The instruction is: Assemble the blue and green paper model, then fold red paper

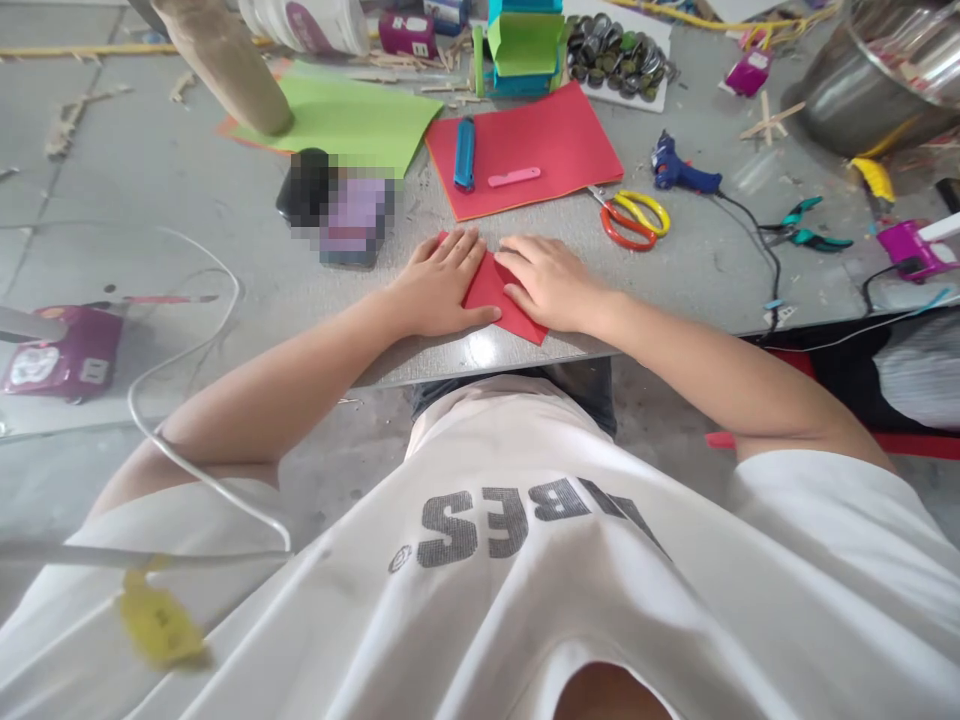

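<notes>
A small piece of red paper (517, 318), seemingly folded, lies at the near edge of the grey table, partly hidden under my hands. My left hand (444, 285) rests flat on its left side, fingers stretched out and thumb pointing right. On its right side, my right hand (553, 283) presses with fingers extended and slightly bent. Just beyond my hands is a stack of red sheets (540, 140) with a blue cutter (464, 155) and a pink folding blade (514, 177) on top. Scissors (634, 218) with red and yellow handles lie to the right.
Green paper (352, 110) lies under a beige bottle (229, 70), near a partly blurred phone-like object (352, 220). Rightward are a blue glue gun (684, 168), teal pliers (806, 228) and a metal pot (870, 80). Bottle caps (615, 55) sit at the back. A white cable (225, 300) loops at left.
</notes>
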Available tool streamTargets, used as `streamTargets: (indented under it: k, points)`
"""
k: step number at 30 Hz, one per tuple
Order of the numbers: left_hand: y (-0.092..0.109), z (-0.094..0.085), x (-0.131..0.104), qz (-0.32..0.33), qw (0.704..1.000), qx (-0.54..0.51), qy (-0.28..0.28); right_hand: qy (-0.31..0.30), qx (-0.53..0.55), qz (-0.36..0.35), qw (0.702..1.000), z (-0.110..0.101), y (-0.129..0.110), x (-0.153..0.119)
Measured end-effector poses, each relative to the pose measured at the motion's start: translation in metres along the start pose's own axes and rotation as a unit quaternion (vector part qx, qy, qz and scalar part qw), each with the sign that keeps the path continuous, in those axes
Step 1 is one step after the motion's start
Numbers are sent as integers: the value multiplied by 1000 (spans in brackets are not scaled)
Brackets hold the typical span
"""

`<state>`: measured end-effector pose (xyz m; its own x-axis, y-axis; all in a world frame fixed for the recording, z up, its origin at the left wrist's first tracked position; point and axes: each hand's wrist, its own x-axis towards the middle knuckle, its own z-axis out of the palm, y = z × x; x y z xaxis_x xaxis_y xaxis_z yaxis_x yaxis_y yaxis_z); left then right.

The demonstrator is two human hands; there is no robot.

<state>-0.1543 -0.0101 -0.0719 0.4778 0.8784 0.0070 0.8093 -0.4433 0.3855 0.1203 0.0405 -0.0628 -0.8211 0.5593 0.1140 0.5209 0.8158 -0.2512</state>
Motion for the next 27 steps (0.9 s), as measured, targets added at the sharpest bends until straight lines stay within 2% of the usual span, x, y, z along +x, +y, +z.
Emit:
streamTargets:
  k: [4, 9, 15, 21, 27]
  points:
    - [-1, 2, -3, 5, 1000, -15, 14, -54, 51, -62, 995, 9, 7, -15]
    - [-6, 2, 2, 4, 999, -34, 35, -80, 54, -68, 993, 14, 13, -19]
    - [-5, 3, 7, 15, 1000, -20, 11, -85, 54, -71, 992, 16, 17, -22]
    - [-4, 0, 4, 1, 999, -25, 23, -77, 69, -73, 992, 14, 20, -26]
    - [-2, -6, 3, 33, 999, -33, 4, -71, 89, -72, 991, 6, 17, -30]
